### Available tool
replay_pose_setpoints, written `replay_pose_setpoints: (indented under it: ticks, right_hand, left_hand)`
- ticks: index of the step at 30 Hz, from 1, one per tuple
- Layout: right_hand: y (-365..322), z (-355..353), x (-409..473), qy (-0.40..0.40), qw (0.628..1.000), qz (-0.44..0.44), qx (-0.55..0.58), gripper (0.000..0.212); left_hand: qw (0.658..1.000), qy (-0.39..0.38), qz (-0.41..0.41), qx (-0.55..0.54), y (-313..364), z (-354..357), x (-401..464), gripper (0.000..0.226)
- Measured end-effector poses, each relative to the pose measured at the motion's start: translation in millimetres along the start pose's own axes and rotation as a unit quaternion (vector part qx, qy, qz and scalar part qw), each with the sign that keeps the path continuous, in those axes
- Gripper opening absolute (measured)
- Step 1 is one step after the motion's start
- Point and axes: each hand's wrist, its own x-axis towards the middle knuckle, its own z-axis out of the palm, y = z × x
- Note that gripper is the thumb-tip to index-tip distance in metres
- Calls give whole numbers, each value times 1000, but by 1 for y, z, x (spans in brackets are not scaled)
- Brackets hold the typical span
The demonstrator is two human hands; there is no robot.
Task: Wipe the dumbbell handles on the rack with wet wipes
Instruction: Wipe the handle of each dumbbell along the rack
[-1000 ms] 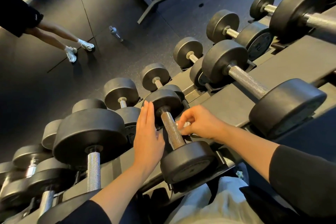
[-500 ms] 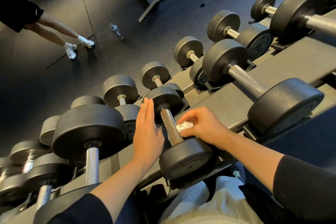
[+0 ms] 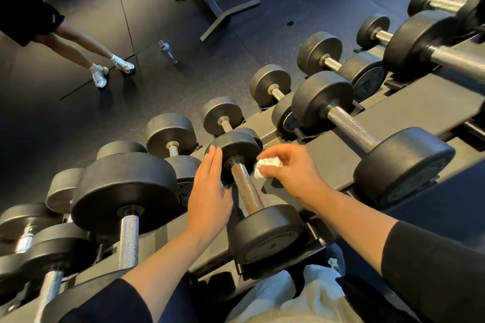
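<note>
Dumbbell handle (image 3: 248,191), centre frame on the rack (image 3: 409,113), long axis running upper left to lower right. Left hand (image 3: 210,193) flat, fingers straight, just left of it, maybe touching the far head. Right hand (image 3: 291,172) pinches balled wet wipe (image 3: 265,168) just right of its top end; nearer for wiping.

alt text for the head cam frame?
A right hand pinches a crumpled white wipe beside a dumbbell's knurled handle on a rack. The open left hand rests against that dumbbell's far head.
</note>
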Motion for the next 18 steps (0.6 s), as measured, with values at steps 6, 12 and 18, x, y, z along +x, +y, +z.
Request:
replay_pose_setpoints:
  ticks: [6, 12, 18]
  right_hand:
    - [-8, 23, -1, -88, 986, -49, -132, 16]
    - [-22, 19, -2, -139, 930, -102, -326, 32]
    - [-50, 24, -4, -256, 861, -73, -434, 16]
  left_hand:
    - [996, -84, 27, 14, -3, -28, 10, 71]
    - [983, -172, 62, 35, -23, -62, 19, 68]
    - [974, -194, 111, 44, -35, -61, 25, 71]
